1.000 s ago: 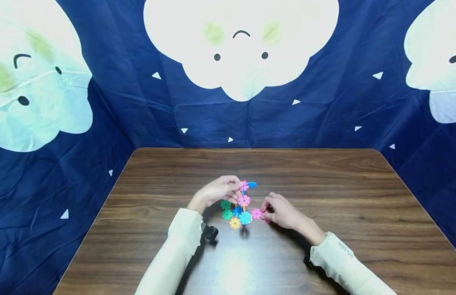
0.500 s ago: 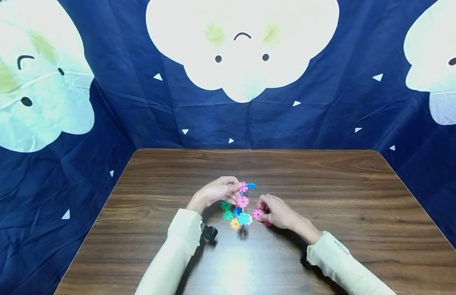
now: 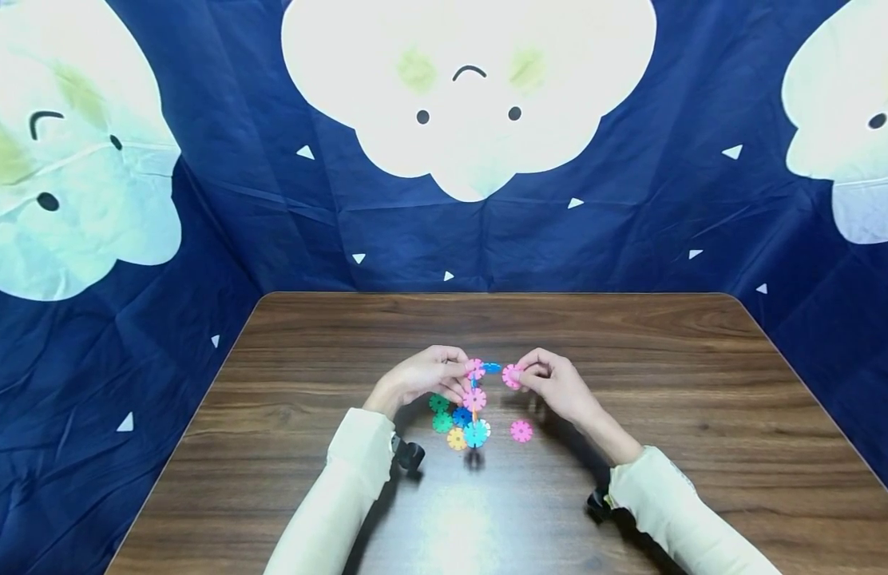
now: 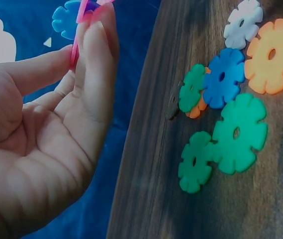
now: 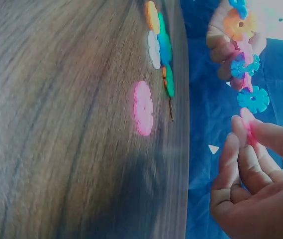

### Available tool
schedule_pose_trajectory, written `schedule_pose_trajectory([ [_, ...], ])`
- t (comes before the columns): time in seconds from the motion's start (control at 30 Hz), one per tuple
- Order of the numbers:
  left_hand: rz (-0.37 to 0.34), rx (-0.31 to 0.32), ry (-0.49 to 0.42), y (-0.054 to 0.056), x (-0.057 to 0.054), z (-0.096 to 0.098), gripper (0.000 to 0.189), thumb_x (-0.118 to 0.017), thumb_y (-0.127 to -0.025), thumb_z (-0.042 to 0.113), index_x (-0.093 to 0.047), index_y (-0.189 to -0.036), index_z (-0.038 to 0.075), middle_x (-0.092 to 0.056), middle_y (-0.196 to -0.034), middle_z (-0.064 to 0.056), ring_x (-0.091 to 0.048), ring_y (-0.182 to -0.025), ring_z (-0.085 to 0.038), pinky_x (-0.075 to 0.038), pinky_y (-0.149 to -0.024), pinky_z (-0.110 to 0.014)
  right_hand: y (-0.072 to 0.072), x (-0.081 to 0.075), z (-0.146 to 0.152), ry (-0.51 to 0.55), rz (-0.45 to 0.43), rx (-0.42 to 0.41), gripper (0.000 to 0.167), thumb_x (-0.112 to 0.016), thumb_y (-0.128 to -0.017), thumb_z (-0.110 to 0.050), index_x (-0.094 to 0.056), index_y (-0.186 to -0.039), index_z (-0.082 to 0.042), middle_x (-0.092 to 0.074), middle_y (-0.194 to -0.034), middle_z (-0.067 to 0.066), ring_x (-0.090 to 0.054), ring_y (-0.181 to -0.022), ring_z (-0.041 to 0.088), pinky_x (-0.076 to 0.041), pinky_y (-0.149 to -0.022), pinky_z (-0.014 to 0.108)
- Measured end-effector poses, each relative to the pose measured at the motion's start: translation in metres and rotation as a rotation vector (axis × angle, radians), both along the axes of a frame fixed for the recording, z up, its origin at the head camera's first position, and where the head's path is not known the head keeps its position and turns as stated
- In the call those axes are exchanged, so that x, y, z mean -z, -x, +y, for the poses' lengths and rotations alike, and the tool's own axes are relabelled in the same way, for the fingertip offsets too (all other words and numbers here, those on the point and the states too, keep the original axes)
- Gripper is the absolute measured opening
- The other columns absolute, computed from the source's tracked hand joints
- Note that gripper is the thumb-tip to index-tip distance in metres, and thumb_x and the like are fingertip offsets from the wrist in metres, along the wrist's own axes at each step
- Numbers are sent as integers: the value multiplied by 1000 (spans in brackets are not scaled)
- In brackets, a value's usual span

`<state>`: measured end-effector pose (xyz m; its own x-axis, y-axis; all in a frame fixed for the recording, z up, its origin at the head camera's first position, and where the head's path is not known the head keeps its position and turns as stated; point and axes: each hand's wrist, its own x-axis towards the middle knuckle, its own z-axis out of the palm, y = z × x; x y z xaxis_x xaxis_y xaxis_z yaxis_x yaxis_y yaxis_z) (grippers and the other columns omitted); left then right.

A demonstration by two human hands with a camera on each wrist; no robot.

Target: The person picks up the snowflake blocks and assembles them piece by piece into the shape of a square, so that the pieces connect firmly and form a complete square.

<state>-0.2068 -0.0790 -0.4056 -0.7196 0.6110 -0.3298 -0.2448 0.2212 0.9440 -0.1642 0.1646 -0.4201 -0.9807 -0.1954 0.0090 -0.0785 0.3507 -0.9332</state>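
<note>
A chain of interlocking snowflake discs [image 3: 474, 399], in pink, blue and orange, hangs from my left hand [image 3: 430, 374]. The thumb and fingers pinch a pink disc near the top of it. A blue disc [image 5: 253, 99] sticks out from that end toward the right. Between thumb and fingertips, my right hand [image 3: 560, 389] pinches a separate pink snowflake disc [image 3: 511, 376], held up beside the blue one. The right wrist view has their edges very close; whether they touch I cannot tell. Both hands are above the table.
One loose pink disc [image 5: 143, 108] lies on the wooden table [image 3: 631, 343], below my right hand. Green discs [image 4: 240, 133], a blue disc [image 4: 223, 78], orange discs [image 4: 274, 56] and a white disc [image 4: 243, 24] lie grouped below the chain. Blue cloth [image 3: 523, 247] hangs behind.
My right hand has picked a pink disc off the table and lifted it up and away to the chain's blue end. The left hand holds the chain in nearly the same place.
</note>
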Motion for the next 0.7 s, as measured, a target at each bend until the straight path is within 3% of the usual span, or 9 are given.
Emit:
schedule_pose_trajectory([
  [0.13,-10,12,-11,0,-1,1,15,-50,-100,16,-57,-98,2,-63,-74,-6,-67,-65,-15,-60,-72,-37,1,0,1,41,-49,30,16,-66,-89,-12,-62,-98,0,-69,-79,8,-64,-75,23,-52,-64,34],
  [0.33,-8,13,3,-1,0,2,13,-50,-100,15,-57,-96,4,-64,-75,-6,-66,-65,-15,-60,-71,-35,1,-1,0,73,-83,34,20,-68,-88,-17,-63,-99,-1,-71,-80,5,-63,-81,28,-52,-67,34],
  [0.57,-6,22,13,0,2,6,13,-52,-99,16,-56,-94,5,-65,-77,-7,-66,-67,-15,-60,-73,-37,-1,-5,-2,92,-86,20,20,-67,-88,-13,-63,-101,3,-65,-74,1,-59,-71,16,-48,-59,26],
  [0.7,-3,22,9,-1,2,7,14,-52,-99,16,-56,-94,4,-64,-76,-7,-65,-65,-14,-60,-71,-35,-1,-7,-4,97,-90,27,20,-68,-88,-12,-62,-100,3,-63,-72,-2,-56,-69,15,-48,-60,27],
])
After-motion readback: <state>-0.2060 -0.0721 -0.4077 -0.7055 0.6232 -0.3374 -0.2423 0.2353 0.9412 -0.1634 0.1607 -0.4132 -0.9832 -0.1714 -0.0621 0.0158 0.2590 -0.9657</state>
